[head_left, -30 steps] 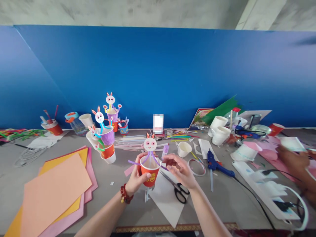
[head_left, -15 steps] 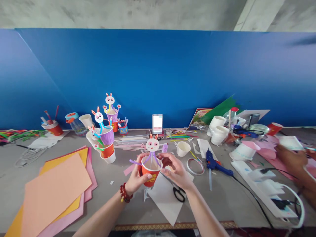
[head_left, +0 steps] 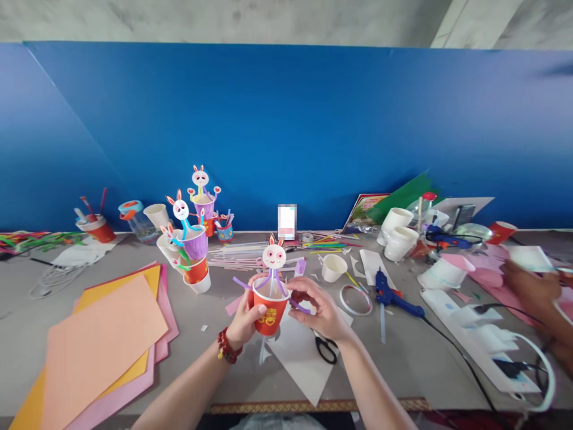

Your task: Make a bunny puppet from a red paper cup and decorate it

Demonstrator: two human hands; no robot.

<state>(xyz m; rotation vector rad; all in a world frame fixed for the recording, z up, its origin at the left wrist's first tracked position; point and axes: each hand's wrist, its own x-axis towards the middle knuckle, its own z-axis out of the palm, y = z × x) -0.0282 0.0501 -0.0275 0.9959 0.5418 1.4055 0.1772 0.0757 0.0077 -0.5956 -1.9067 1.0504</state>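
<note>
My left hand [head_left: 245, 318] wraps round a red paper cup [head_left: 271, 315] with a gold character on its side, held upright just above the table. From the cup rises a white paper rabbit head [head_left: 273, 255] on purple pipe cleaners [head_left: 273, 280]. One purple pipe-cleaner arm bends out over the rim on the left, another on the right. My right hand [head_left: 319, 304] curves beside the cup's right rim, thumb and fingers apart, with the right arm in the gap between them. Under my hands lie white paper [head_left: 299, 358] and black-handled scissors [head_left: 326, 349].
Rabbit cups [head_left: 194, 243] stand at the back left, beyond stacked coloured paper [head_left: 102, 328]. To the right lie a tape roll [head_left: 355, 300], a blue glue gun [head_left: 394, 295] with its cord, and a power strip [head_left: 474, 343]. A co-worker's hand [head_left: 532, 283] holds a white cup at far right.
The red cup has turned, so its gold character faces me more fully. The right purple pipe-cleaner arm now shows between my right thumb and fingers, and my right fingers have spread.
</note>
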